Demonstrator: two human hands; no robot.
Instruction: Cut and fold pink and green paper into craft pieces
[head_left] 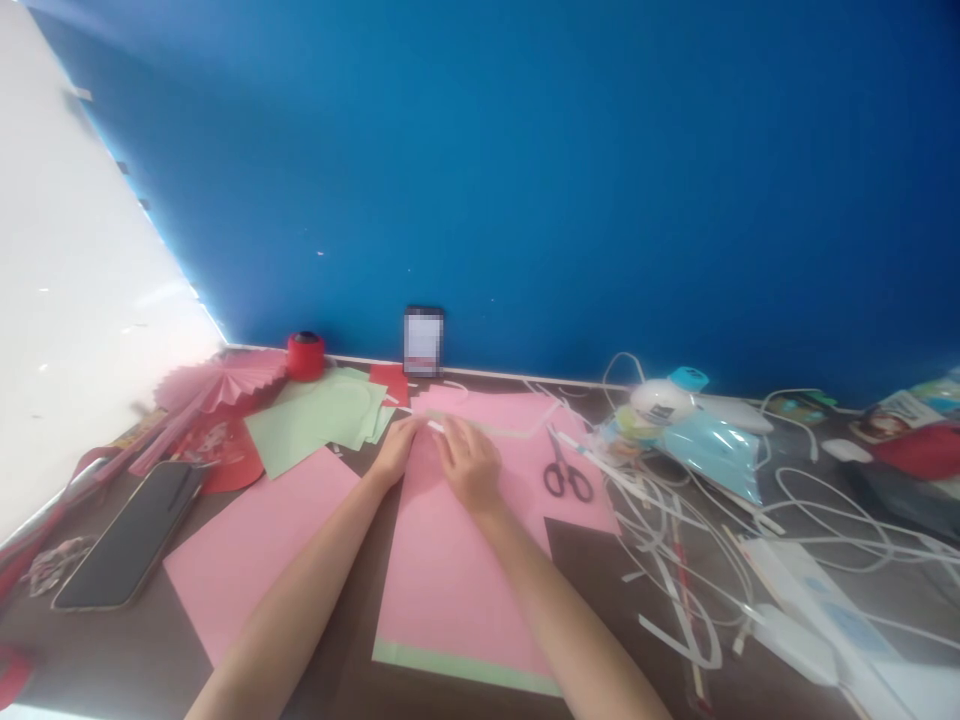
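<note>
A large pink sheet of paper (pixel 450 580) lies lengthwise before me, with a pale green band along its near edge. At its upper left edge is my left hand (pixel 397 450), fingers closed together and their tips hard to see. Close beside it, my right hand (pixel 471 462) rests over the sheet with bent fingers, thumb and fingertips at a small white strip (pixel 436 427). More pink paper (pixel 517 410) lies under and beyond the hands. Black-handled scissors (pixel 566 478) lie on the pink paper to the right.
Left are green sheets (pixel 307 420), another pink sheet (pixel 262 540), a dark phone (pixel 131 540), a pink paper fan (pixel 225 380) and a red roll (pixel 305 357). Another phone (pixel 424 342) leans on the blue wall. Tangled white cables (pixel 675 540) and a blue packet (pixel 712 450) crowd the right.
</note>
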